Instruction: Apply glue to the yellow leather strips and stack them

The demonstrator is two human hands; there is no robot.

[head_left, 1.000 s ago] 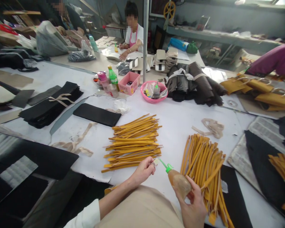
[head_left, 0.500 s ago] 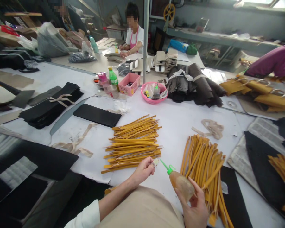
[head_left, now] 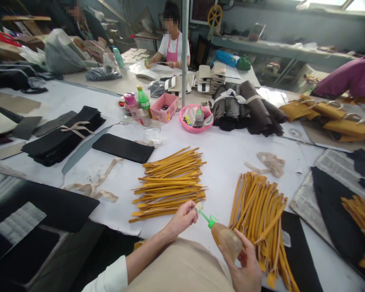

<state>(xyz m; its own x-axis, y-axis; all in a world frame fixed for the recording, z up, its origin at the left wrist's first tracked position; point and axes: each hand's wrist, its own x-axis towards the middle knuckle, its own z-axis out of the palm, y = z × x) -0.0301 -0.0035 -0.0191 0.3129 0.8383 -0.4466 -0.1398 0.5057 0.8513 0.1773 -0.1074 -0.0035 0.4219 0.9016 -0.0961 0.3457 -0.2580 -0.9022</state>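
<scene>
My right hand (head_left: 245, 265) grips a squeeze bottle (head_left: 225, 240) of amber liquid with a green nozzle pointing up and left. My left hand (head_left: 182, 219) pinches a small pale piece (head_left: 198, 207) right at the nozzle tip. Just beyond my left hand lies a flat heap of yellow strips (head_left: 170, 182). A second bundle of yellow strips (head_left: 264, 219) lies beside my right hand, running toward me over a black sheet (head_left: 301, 251).
A pink basket (head_left: 196, 117), pink box (head_left: 164, 107) and bottles (head_left: 140, 103) stand mid-table by a metal pole (head_left: 184, 52). Black fabric stacks (head_left: 63, 136) lie left, dark rolls (head_left: 246, 107) behind. Other people work at the far tables and at the right edge.
The bottle and my right hand have shifted slightly left and down. My left hand stays pinched at the nozzle tip. The far person has lifted both hands.
</scene>
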